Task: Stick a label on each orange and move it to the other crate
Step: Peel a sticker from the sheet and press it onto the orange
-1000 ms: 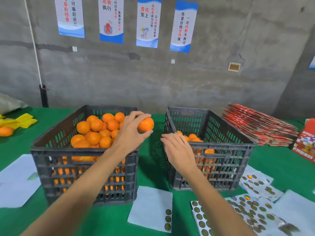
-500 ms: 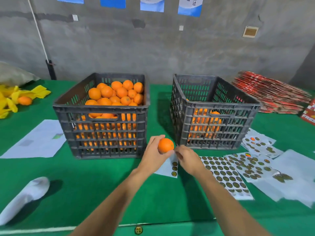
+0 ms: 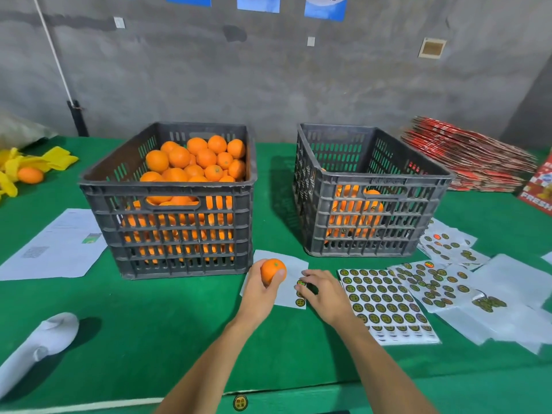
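Note:
My left hand [image 3: 259, 294] grips one orange [image 3: 271, 269] just above the green table, in front of the gap between two dark crates. My right hand [image 3: 324, 291] is beside it, its fingertips pinching a round label [image 3: 301, 283] at the edge of a small backing sheet [image 3: 291, 261]. The left crate [image 3: 167, 189] is heaped with oranges. The right crate [image 3: 385, 180] holds a lower layer of oranges seen through its slats.
A full sheet of round labels [image 3: 385, 303] lies right of my right hand, with more part-used sheets [image 3: 442, 282] beyond. Printed papers [image 3: 56, 246] lie left of the crates, a white roll [image 3: 35, 348] near left. Red flat cartons [image 3: 469, 156] are stacked far right.
My left hand carried the orange from above the left crate down to the table front. My right hand dropped to the small sheet and now pinches a label. The view tilted downward.

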Available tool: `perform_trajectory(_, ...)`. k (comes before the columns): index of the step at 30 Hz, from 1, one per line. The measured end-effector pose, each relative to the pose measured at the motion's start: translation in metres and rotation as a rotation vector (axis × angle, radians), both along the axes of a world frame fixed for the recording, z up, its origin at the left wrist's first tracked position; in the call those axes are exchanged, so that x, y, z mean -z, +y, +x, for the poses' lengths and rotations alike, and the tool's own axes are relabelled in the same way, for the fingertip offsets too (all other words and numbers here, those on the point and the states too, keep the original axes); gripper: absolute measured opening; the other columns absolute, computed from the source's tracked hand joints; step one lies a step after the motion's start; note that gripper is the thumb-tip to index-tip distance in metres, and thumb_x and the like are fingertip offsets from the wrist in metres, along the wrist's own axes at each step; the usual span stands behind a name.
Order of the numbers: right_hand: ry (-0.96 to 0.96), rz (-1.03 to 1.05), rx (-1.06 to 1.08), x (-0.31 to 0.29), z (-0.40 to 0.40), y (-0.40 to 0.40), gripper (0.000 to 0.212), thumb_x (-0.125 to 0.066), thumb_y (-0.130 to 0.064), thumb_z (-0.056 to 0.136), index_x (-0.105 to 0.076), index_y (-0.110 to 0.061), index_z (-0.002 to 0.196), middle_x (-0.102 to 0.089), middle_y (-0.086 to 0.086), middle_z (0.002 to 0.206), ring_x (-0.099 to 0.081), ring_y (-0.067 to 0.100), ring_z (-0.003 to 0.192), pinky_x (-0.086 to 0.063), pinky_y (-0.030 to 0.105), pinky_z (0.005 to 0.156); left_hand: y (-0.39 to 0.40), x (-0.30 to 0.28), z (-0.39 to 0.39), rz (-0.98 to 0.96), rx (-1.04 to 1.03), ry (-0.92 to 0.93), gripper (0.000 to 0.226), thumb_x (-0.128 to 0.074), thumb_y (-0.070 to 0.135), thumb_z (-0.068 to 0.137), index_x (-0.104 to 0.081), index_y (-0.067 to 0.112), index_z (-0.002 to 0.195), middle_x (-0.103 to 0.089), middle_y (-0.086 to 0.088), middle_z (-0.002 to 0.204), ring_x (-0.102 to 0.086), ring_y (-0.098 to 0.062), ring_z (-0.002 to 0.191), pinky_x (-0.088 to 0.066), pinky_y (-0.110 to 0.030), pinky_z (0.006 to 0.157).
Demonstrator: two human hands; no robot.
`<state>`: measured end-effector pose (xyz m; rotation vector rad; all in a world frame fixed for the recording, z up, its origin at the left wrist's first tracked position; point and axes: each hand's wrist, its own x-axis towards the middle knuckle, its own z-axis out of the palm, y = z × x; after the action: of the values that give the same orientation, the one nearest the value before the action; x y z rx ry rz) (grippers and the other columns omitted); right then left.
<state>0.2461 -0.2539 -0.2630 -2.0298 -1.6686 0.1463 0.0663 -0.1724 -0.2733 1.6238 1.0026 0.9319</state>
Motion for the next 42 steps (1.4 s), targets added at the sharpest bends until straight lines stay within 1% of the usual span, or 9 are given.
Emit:
perform_trajectory(5, -0.142, 0.108, -0.033, -0.001, -0.005, 0.0, 0.029, -0.062, -0.037, 0.1, -0.075, -0.018, 0.117, -0.068, -0.006, 0.124, -0.058, 0.018, 0.111, -0.049, 0.035, 0.094, -0.004, -0.002, -0.001, 0.011, -0.011, -0.008, 0.043, -0.066, 0.047, 0.097, -0.049, 0.032, 0.133, -0.058, 0.007, 0.122, -0.06, 0.003, 0.103, -0.044, -0.006, 0.08)
perform_trajectory(13, -0.306, 0.335, -0.107, -0.005, -0.013, -0.005, 0.007, -0.078, -0.013, 0.088, -0.078, -0.017, 0.094, -0.072, -0.006, 0.096, -0.064, 0.021, 0.077, -0.054, 0.036, 0.064, -0.003, -0.001, -0.001, 0.003, -0.014, 0.01, 0.047, -0.064, 0.053, 0.096, -0.046, 0.034, 0.135, -0.057, 0.008, 0.124, -0.059, -0.001, 0.107, -0.044, -0.02, 0.088)
perform_trajectory(15, -0.215, 0.346, -0.065, -0.009, -0.017, -0.005, 0.006, -0.074, -0.015, 0.093, -0.077, -0.018, 0.098, -0.072, -0.006, 0.099, -0.063, 0.017, 0.084, -0.053, 0.032, 0.072, -0.002, -0.001, -0.001, 0.001, -0.01, 0.015, 0.046, -0.062, 0.053, 0.097, -0.045, 0.035, 0.135, -0.058, 0.009, 0.124, -0.059, 0.001, 0.106, -0.044, -0.019, 0.086)
perform_trajectory(19, 0.419, 0.359, 0.11, -0.031, -0.03, 0.008, 0.014, -0.061, -0.022, 0.102, -0.075, -0.018, 0.102, -0.07, -0.01, 0.108, -0.062, 0.007, 0.104, -0.05, 0.027, 0.09, 0.002, -0.008, 0.0, -0.018, 0.008, -0.004, 0.034, -0.06, 0.049, 0.1, -0.049, 0.037, 0.129, -0.061, 0.002, 0.125, -0.061, -0.007, 0.106, -0.047, -0.022, 0.088)
perform_trajectory(22, 0.652, 0.385, 0.061, -0.056, -0.042, 0.02, 0.013, -0.063, -0.023, 0.101, -0.076, -0.026, 0.101, -0.072, -0.014, 0.112, -0.063, -0.002, 0.107, -0.048, 0.018, 0.094, 0.007, -0.02, 0.0, -0.102, 0.036, -0.099, 0.047, -0.054, 0.042, 0.105, -0.042, 0.032, 0.149, -0.051, 0.001, 0.142, -0.059, -0.016, 0.121, -0.052, -0.032, 0.101)
perform_trajectory(26, 0.71, 0.385, -0.038, -0.076, -0.053, 0.026, 0.018, -0.061, -0.021, 0.102, -0.074, -0.034, 0.101, -0.071, -0.011, 0.118, -0.064, 0.001, 0.111, -0.049, 0.022, 0.097, 0.011, -0.049, 0.005, -0.241, 0.019, -0.315, 0.048, -0.048, 0.036, 0.108, -0.041, 0.028, 0.155, -0.047, -0.003, 0.144, -0.064, -0.025, 0.12, -0.061, -0.027, 0.083)
perform_trajectory(32, 0.781, 0.457, -0.051, -0.09, -0.063, 0.031, 0.019, -0.059, -0.021, 0.104, -0.076, -0.024, 0.111, -0.07, -0.004, 0.122, -0.065, 0.009, 0.113, -0.056, 0.028, 0.095, 0.009, -0.089, 0.012, -0.434, 0.058, -0.605, 0.034, -0.057, 0.039, 0.104, -0.06, 0.02, 0.131, -0.064, -0.022, 0.127, -0.07, -0.035, 0.102, -0.055, -0.057, 0.099)
perform_trajectory(37, 0.8, 0.506, -0.092, -0.112, -0.064, 0.028, 0.022, -0.057, -0.025, 0.105, -0.076, -0.026, 0.115, -0.07, -0.009, 0.123, -0.065, 0.011, 0.116, -0.057, 0.031, 0.093, 0.006, -0.116, 0.011, -0.354, 0.063, -0.575, 0.037, -0.075, 0.03, 0.094, -0.062, 0.02, 0.126, -0.067, -0.019, 0.123, -0.071, -0.037, 0.109, -0.059, -0.054, 0.094)
perform_trajectory(42, 0.87, 0.566, -0.106, -0.143, -0.064, 0.032, 0.024, -0.053, -0.034, 0.106, -0.07, -0.038, 0.123, -0.069, -0.012, 0.129, -0.063, 0.005, 0.12, -0.055, 0.023, 0.096, 0.012, -0.152, 0.015, -0.308, 0.125, -0.618, 0.031, -0.071, 0.022, 0.097, -0.062, 0.016, 0.126, -0.064, -0.016, 0.126, -0.07, -0.033, 0.111, -0.059, -0.053, 0.095)
